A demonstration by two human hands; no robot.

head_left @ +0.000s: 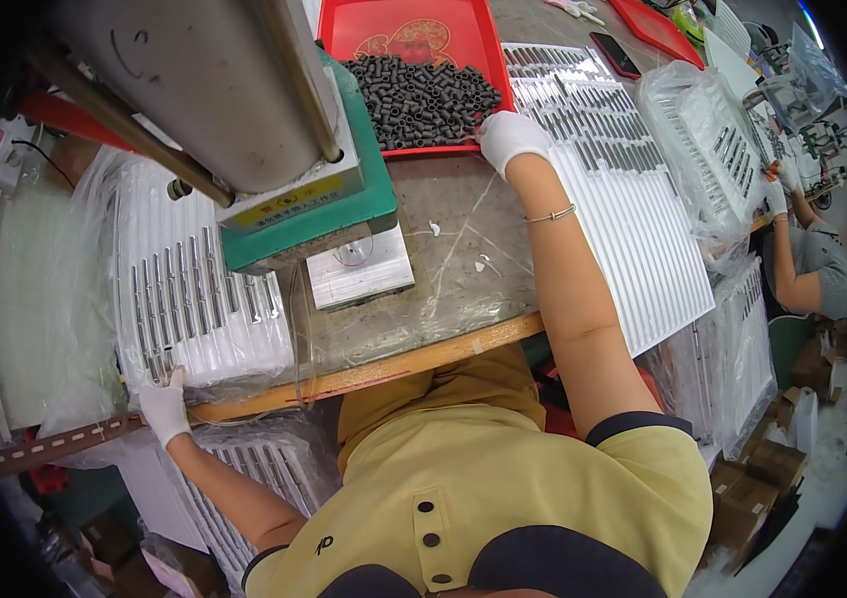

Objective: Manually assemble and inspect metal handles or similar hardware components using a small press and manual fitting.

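Picking up, it seems: left hand [163,407] at the metal rods [177,283], right hand [511,140] at dark sleeves [419,100] in the red tray [489,45], whether pinching I cannot tell, the next move calling for single-piece grips

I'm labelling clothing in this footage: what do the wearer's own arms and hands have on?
The left hand and right hand wear plain white gloves. A thin metallic bracelet circles the right forearm. The short yellow sleeves end in dark navy bands.

Head-worn fisheye, looking down, arm's-length from hands [513,138]
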